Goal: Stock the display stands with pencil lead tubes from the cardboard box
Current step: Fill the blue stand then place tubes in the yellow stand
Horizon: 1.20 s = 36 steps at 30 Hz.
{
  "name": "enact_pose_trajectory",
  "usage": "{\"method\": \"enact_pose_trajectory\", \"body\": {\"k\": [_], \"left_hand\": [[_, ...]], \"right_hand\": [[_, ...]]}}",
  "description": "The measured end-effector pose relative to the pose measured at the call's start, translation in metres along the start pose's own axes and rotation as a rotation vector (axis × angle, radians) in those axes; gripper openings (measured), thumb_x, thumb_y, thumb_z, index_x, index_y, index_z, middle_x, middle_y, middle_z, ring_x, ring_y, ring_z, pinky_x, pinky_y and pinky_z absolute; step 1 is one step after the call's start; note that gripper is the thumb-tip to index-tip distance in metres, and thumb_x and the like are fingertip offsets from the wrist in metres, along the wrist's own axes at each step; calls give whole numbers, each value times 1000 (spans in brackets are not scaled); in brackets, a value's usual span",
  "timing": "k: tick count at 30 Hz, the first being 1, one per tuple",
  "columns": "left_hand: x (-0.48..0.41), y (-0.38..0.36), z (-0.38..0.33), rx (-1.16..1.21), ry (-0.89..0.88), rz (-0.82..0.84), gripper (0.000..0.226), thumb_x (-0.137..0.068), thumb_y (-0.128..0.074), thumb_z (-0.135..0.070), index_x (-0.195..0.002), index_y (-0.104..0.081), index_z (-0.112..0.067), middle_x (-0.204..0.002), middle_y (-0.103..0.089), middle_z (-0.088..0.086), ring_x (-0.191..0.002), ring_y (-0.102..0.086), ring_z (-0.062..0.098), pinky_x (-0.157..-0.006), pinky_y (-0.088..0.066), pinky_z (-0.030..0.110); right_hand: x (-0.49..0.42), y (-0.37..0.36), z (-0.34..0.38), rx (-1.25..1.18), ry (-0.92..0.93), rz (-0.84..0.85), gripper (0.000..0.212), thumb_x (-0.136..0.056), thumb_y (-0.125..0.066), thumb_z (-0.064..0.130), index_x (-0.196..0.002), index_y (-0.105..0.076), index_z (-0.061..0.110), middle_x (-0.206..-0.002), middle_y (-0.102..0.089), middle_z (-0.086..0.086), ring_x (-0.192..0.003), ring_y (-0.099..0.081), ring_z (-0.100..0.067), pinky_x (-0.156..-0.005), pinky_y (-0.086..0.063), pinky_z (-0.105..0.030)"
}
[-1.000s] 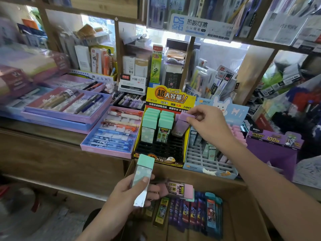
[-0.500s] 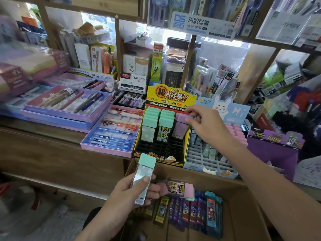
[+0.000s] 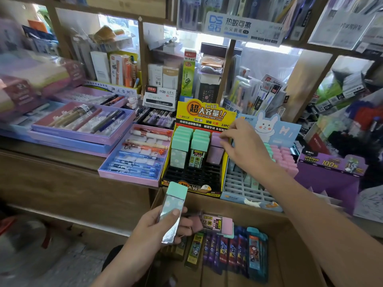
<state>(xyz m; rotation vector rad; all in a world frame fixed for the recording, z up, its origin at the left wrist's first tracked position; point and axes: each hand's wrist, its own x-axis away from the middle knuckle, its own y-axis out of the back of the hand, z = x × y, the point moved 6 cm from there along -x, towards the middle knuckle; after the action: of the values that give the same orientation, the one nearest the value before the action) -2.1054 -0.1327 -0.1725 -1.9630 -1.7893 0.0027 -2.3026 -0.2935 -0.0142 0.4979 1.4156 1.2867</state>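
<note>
The yellow-and-black display stand sits on the shelf edge, with two columns of mint-capped lead tubes and a pink-capped tube in its right column. My right hand rests on that pink tube's cap, fingers pinched on it. My left hand holds a mint-capped tube upright above the cardboard box, with a pink tube tucked behind its fingers. More lead tubes and flat packs lie in the box.
A blue rabbit stand with pink tubes stands right of the yellow one, a purple box beyond it. Pen trays fill the shelf to the left. Crowded shelves rise behind.
My right hand has pushed the pink tube down from above the stand into the right column. My left hand has stayed nearly still with its mint tube.
</note>
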Motion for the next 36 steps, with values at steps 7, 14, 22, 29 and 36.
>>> {"method": "enact_pose_trajectory", "body": {"k": [7, 14, 22, 29, 36], "left_hand": [[3, -2, -3, 6, -22, -7, 22, -91, -68, -38, -105, -79, -25, -107, -78, 18, -94, -77, 27, -69, -59, 27], [3, -2, -7, 0, -60, -19, 23, -92, -67, -40, -107, -78, -26, -109, -78, 18, -96, -77, 28, -75, -61, 28], [3, -3, -7, -93, -55, 46, 25, -97, -67, -44, -112, -76, -27, -114, -78, 15, -106, -75, 29, -80, -61, 28], [1, -7, 2, -302, 0, 127, 28, -92, -70, -50, -113, -75, -34, -114, -78, 5, -106, -75, 22, -83, -60, 27], [17, -16, 19, -877, 278, 193, 15, -93, -66, -49, -108, -68, -46, -121, -63, -20, -113, -65, 6, -104, -53, 35]], "right_hand": [[16, 8, 13, -135, -5, -52, 14, -97, -65, 13, -107, -75, 13, -100, -57, -1, -91, -54, -13, -77, -46, -29], [67, -29, 46, -726, -210, 196, 9, -95, -72, 21, -100, -77, 26, -87, -72, 4, -76, -67, -13, -69, -59, -24], [91, -60, 68, -1013, -307, 373, 15, -91, -77, 18, -106, -76, 16, -90, -77, -4, -64, -68, -10, -61, -55, -20], [80, -48, 55, -1041, -326, 299, 9, -90, -78, 15, -98, -79, 18, -86, -77, -2, -63, -68, -9, -57, -52, -17], [57, -25, 40, -1018, -318, 172, 10, -91, -77, 16, -98, -78, 23, -81, -77, 2, -64, -67, -7, -60, -55, -20]]}}
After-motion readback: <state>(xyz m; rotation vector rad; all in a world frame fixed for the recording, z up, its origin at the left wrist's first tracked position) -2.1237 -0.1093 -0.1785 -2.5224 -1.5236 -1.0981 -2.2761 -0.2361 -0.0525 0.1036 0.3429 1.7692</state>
